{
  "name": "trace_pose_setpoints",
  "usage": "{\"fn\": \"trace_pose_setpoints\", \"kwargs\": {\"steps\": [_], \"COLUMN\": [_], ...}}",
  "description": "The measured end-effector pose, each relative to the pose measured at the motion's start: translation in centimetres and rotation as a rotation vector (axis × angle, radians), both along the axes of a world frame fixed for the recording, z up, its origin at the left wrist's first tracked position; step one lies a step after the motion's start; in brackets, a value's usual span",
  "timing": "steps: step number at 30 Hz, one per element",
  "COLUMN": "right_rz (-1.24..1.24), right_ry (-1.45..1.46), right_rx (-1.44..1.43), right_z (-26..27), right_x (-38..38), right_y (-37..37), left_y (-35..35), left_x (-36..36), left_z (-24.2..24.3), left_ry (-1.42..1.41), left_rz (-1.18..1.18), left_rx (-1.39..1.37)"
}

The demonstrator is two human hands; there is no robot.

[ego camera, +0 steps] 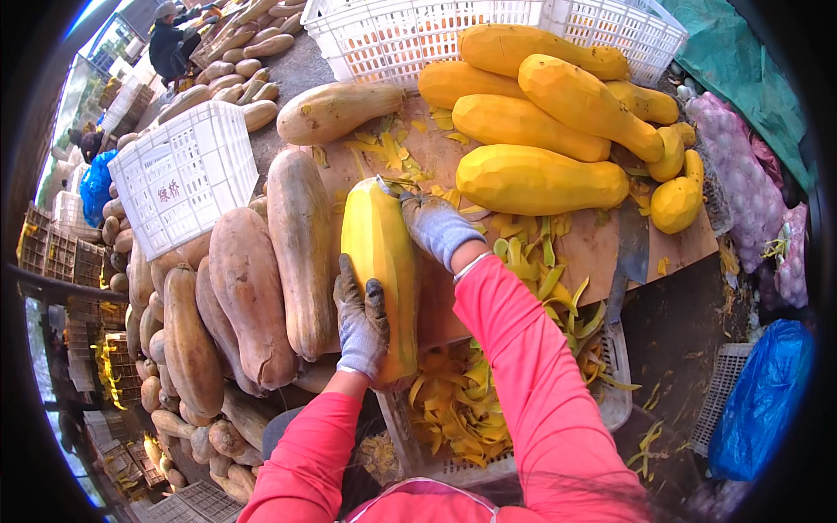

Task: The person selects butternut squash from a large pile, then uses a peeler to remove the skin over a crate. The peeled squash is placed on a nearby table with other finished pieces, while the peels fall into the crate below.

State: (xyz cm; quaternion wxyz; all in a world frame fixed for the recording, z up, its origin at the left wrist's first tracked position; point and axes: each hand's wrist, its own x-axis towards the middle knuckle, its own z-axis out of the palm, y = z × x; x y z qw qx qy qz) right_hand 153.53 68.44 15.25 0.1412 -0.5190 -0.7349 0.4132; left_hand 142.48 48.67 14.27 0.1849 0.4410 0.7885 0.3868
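A partly peeled long squash (380,261) lies lengthwise before me on a wooden board (569,238). My left hand (363,320), in a dirty grey work glove, rests on the squash's left side and steadies it. In my gloved right hand (435,222) is a metal peeler (387,187), its blade at the squash's far end. Unpeeled squashes, one of them tan (301,252), lie to the left. Peeled yellow squashes, the nearest one whole (541,180), are piled at the right of the board. Peelings (523,255) are strewn beside my right forearm.
A large knife (629,248) lies at the board's right edge. Below the board a crate (464,472) holds peelings. White plastic crates (186,176) stand at the left and back. Netted bags (739,176) and a blue plastic bag (762,399) are at right. A person (171,46) sits far back left.
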Motion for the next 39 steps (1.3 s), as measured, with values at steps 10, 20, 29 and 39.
{"fn": "trace_pose_setpoints", "kwargs": {"steps": [10, 20, 29, 39], "right_rz": [0.158, -0.048, 0.029, 0.171], "right_ry": [0.083, 0.111, 0.177, 0.075], "right_rx": [-0.32, -0.016, 0.025, -0.285], "right_z": [0.0, -0.6, -3.2, -6.3], "right_x": [11.1, 4.1, 7.2, 7.0], "right_y": [-22.1, -10.6, -11.8, -18.8], "left_y": [-0.1, 0.0, 0.4, 0.2], "left_x": [-0.5, -0.1, -0.5, -1.3], "left_z": [-0.1, -0.2, 1.4, 1.7], "left_ry": [-0.143, -0.12, -0.512, -0.488], "left_rz": [0.004, 0.018, 0.042, 0.031], "left_rx": [0.057, 0.078, 0.109, 0.089]}}
